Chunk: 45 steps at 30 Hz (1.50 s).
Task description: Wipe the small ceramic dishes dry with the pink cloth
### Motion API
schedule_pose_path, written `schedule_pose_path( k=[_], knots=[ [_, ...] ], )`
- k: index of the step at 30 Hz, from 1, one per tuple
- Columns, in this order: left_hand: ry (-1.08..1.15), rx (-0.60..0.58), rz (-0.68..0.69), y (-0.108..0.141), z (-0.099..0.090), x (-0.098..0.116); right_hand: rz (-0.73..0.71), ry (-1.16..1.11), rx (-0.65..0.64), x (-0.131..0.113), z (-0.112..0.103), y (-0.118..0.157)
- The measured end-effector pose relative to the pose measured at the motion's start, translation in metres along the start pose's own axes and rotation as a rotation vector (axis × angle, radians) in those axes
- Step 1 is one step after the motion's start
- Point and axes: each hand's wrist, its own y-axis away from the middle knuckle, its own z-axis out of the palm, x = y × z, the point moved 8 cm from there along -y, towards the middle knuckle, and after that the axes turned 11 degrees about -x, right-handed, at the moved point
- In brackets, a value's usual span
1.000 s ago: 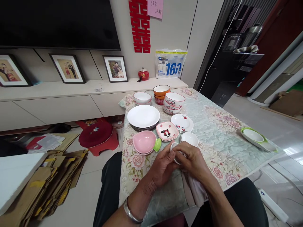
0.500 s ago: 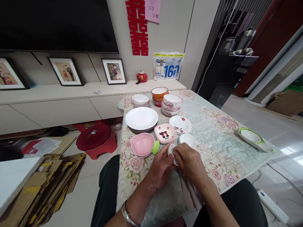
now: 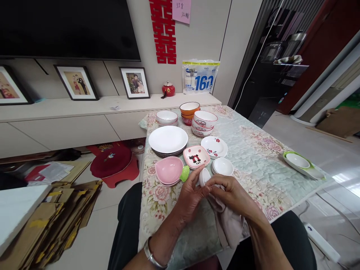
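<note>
Between my hands, near the table's front edge, is a small white dish (image 3: 205, 176), tilted on its side. My left hand (image 3: 192, 193) grips it from the left. My right hand (image 3: 229, 191) pinches at its lower right, with a greyish-pink cloth (image 3: 229, 225) hanging below the fingers. Just beyond are a pink bowl (image 3: 169, 170) with a green leaf handle, a square cat dish (image 3: 196, 156), small white dishes (image 3: 224, 167) and flower-patterned plates (image 3: 214, 146). A stack topped by a large white plate (image 3: 168, 139) stands farther left.
White bowls (image 3: 166, 117), orange bowls (image 3: 190, 108) and red-rimmed bowls (image 3: 204, 119) stand at the table's back. Green-edged dishes (image 3: 298, 161) lie at the right. Beyond the table is a white cabinet (image 3: 135, 105). A red stool (image 3: 112, 165) and flattened cardboard (image 3: 56, 225) are at the left.
The small white dish has turned in my hands and shows more of its rounded side. My right hand has shifted slightly right and down, and more of the cloth shows under it.
</note>
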Motion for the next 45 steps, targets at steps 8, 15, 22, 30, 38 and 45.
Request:
schedule_pose_path(
  k=[8,15,22,30,38,45],
  knots=[
    [0.067,-0.011,-0.107,0.002,0.001,-0.008,0.164,0.596,0.256,0.005,-0.01,0.002],
    [0.113,-0.136,-0.186,0.004,0.012,-0.012,-0.018,0.68,0.479,-0.008,-0.01,0.004],
    [0.149,-0.232,-0.158,0.003,0.02,-0.01,-0.282,0.556,0.379,-0.022,-0.007,0.006],
    [0.083,-0.097,-0.073,0.003,0.011,-0.005,0.033,0.599,0.357,0.009,-0.018,0.005],
    [-0.459,-0.01,-0.115,0.0,-0.006,-0.004,-0.071,0.769,0.271,-0.019,-0.002,0.006],
    [-0.713,0.126,-0.047,0.003,-0.014,0.009,-0.086,0.667,0.327,-0.025,0.001,0.006]
  ],
)
